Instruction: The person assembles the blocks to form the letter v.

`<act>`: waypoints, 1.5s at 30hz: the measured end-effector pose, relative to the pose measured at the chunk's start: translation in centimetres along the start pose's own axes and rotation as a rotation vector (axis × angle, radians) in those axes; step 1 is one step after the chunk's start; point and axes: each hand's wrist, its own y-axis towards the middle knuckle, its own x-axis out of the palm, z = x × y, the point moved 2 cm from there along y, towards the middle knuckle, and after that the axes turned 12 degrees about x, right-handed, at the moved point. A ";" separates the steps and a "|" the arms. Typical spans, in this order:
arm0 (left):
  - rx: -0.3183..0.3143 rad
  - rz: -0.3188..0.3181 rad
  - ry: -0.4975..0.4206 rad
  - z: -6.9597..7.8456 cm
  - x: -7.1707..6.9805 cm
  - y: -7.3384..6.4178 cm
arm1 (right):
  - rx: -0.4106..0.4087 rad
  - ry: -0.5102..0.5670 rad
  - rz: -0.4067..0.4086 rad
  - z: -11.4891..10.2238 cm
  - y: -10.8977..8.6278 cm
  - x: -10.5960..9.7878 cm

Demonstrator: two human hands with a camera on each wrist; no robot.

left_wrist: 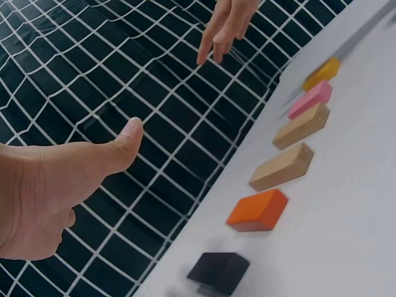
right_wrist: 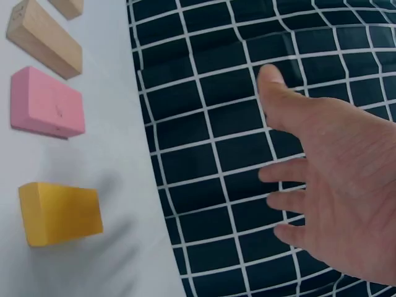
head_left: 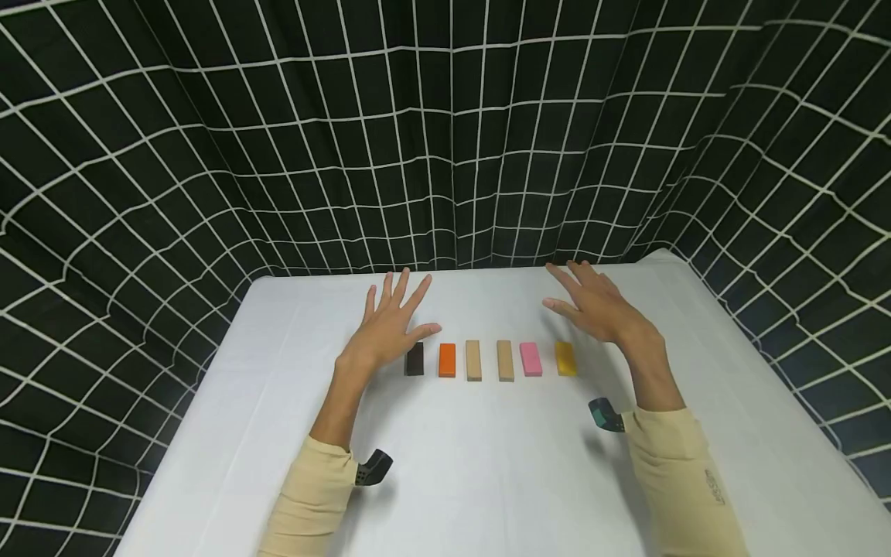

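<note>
Several small rectangular blocks lie in a row across the white table. From left to right in the head view they are a black block (head_left: 414, 360), an orange block (head_left: 447, 360), two plain wooden blocks (head_left: 473, 360) (head_left: 505, 360), a pink block (head_left: 531, 360) and a yellow block (head_left: 565, 359). Fingers spread, my left hand (head_left: 390, 325) hovers beside the black block and partly overlaps its edge in the head view. My right hand (head_left: 595, 305) is held above the table beyond the yellow block, its fingers extended. Neither hand holds anything.
A white cloth covers the table (head_left: 501, 464). Dark curtains with a white grid (head_left: 452, 139) stand behind it and along both sides. Small dark devices (head_left: 374, 468) (head_left: 606, 415) are strapped at both wrists.
</note>
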 end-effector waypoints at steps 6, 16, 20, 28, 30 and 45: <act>0.086 -0.011 -0.029 1.9 1.2 1.8 | -0.011 0.004 0.009 0.2 -0.7 0.1; 0.230 -0.034 -0.059 4.3 3.1 2.3 | -0.187 0.006 0.022 -1.9 -0.8 1.9; 0.268 -0.049 -0.050 3.6 2.8 2.0 | -0.274 -0.002 0.048 -2.7 -0.7 2.2; 0.318 -0.127 -0.124 3.0 3.3 1.3 | -0.294 0.026 0.032 -2.2 -2.0 2.5; 0.337 -0.150 -0.176 3.3 3.5 1.5 | -0.276 0.032 0.023 -1.7 -2.3 2.4; 0.398 -0.304 -0.178 3.7 4.7 0.9 | -0.340 0.020 -0.101 -2.0 -3.3 4.1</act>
